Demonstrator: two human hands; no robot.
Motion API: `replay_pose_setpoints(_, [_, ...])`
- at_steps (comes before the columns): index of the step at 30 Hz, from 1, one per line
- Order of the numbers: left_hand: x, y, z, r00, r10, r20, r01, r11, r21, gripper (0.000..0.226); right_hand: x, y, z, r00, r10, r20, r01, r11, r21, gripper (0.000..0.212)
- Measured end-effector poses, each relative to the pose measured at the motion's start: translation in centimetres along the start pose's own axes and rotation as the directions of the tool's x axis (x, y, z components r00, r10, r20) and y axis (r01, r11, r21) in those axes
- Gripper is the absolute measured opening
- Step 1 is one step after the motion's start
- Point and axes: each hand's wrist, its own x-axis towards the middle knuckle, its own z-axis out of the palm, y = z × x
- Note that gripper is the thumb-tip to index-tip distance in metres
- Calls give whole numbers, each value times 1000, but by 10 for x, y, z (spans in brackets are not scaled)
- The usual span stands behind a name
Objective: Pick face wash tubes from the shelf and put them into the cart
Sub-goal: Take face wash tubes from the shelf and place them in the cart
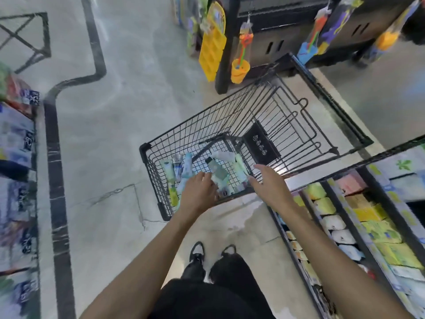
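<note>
Both forearms reached out from the person's body over the near end of the cart (161, 203). Left hand (199, 192) hovered palm-down over the face wash tubes (181, 168) lying on the wire floor by the near rim; whether it gripped one could not be told. Right hand (268, 180) hung open and empty above the near right corner. A slim tube could probably slip through the wire mesh, or one released carelessly might land on the rim and tumble to the floor (110, 111). On the right, the shelf (358, 224) stood just beside the cart.

Cart (147, 157) top open; shelf (358, 229) crowds right.
</note>
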Motion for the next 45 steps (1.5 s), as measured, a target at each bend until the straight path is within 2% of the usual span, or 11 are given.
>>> replay_pose_setpoints(8, [76, -50, 37, 944, -312, 102, 321, 943, -87, 46, 127, 7, 52, 971, 14, 237, -9, 1000, -22, 52])
replay_pose_setpoints(14, [155, -84, 69, 869, -465, 166, 485, 869, -102, 52, 219, 24, 104, 927, 79, 365, -63, 996, -55, 41])
replay_pose_setpoints(20, [227, -140, 126, 829, -535, 164, 551, 831, -72, 44, 301, 48, 185, 897, 116, 427, -112, 993, -36, 44])
replay_pose_setpoints(26, [260, -189, 185, 778, -607, 163, 616, 788, -10, 52, 359, 73, 263, 883, 115, 455, -86, 993, -84, 42])
replay_pose_setpoints(30, [265, -212, 208, 779, -615, 120, 616, 787, 31, 53, 375, 81, 292, 877, 159, 454, -138, 987, -79, 47])
replay_pose_setpoints(35, [270, -221, 221, 769, -633, 93, 621, 773, 132, 65, 384, 88, 310, 890, 192, 415, -146, 979, -139, 54])
replay_pose_setpoints(39, [272, -222, 222, 742, -666, 72, 661, 746, 85, 62, 387, 90, 308, 888, 207, 411, -130, 970, -206, 45])
replay_pose_setpoints(42, [270, -216, 215, 743, -668, 45, 668, 744, 18, 48, 385, 88, 297, 879, 250, 406, -228, 968, -103, 44])
replay_pose_setpoints(45, [267, -210, 203, 749, -660, 67, 660, 733, -166, 26, 381, 89, 277, 863, 315, 395, -352, 936, 24, 48])
